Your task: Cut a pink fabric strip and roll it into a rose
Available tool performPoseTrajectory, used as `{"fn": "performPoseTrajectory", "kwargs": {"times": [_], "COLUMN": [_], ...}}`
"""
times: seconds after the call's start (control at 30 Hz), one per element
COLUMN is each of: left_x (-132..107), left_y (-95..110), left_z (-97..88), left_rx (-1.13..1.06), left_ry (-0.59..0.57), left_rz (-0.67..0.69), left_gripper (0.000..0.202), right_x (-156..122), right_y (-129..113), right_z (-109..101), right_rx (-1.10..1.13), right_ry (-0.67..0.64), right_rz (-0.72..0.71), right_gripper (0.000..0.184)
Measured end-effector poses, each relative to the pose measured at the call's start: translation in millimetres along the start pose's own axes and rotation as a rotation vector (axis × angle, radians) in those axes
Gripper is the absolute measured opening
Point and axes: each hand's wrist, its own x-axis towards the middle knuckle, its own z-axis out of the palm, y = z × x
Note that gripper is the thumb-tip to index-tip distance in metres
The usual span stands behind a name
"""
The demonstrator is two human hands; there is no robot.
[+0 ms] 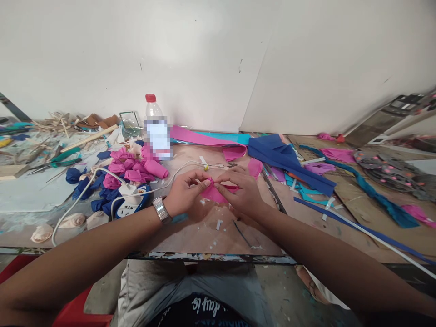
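Both my hands meet over the middle of the worktable (190, 236). My left hand (185, 193), with a metal watch on the wrist, pinches the rolled end of a pink fabric strip (213, 194) between thumb and fingers. My right hand (243, 190) lies over the same strip, fingers closed on its upper edge. The strip's loose part rests flat on the table under my right hand.
A pile of pink rolled fabric flowers (132, 168) and blue ones (90, 186) lies at left, beside a white power strip (131, 204) with cable. A plastic bottle (156, 129) stands behind. Blue fabric (286, 159), pink sheets (207, 138), scissors (63, 159) and scraps cover the rest.
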Motion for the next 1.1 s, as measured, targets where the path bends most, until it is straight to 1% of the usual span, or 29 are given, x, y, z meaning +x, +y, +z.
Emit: {"fn": "performPoseTrajectory", "kwargs": {"times": [0.07,0.27,0.43,0.6,0.83,0.97,1.1], "left_x": [-0.6,-1.6,-0.8,-0.9,-1.3,-1.6,-3.1], "left_y": [-0.3,0.6,-2.1,-3.5,-1.5,0.4,3.7], "left_z": [-0.2,-1.0,-1.5,-2.1,-1.1,-0.9,-0.8], "left_rx": [0.021,0.116,0.116,0.081,0.11,0.124,0.169], "left_ry": [-0.011,-0.034,-0.028,-0.028,-0.042,-0.047,-0.039], "left_rz": [0.0,0.066,0.069,0.042,0.082,0.087,0.143], "left_gripper": [0.037,0.033,0.035,0.04,0.039,0.036,0.03], "right_x": [0.0,-0.1,-0.1,0.6,1.4,1.4,0.8], "right_y": [0.3,-0.8,-1.1,-1.4,-2.3,-2.0,-1.2], "right_z": [0.1,0.9,0.9,-0.6,-0.6,-0.7,0.2], "right_rx": [0.0,0.01,0.013,-0.001,-0.02,-0.024,-0.026], "right_ry": [0.002,0.0,0.004,-0.01,0.002,0.001,0.003], "right_rz": [0.0,0.031,0.028,0.005,-0.004,-0.001,0.008], "right_gripper": [0.004,0.004,0.005,0.006,0.006,0.006,0.007]}}
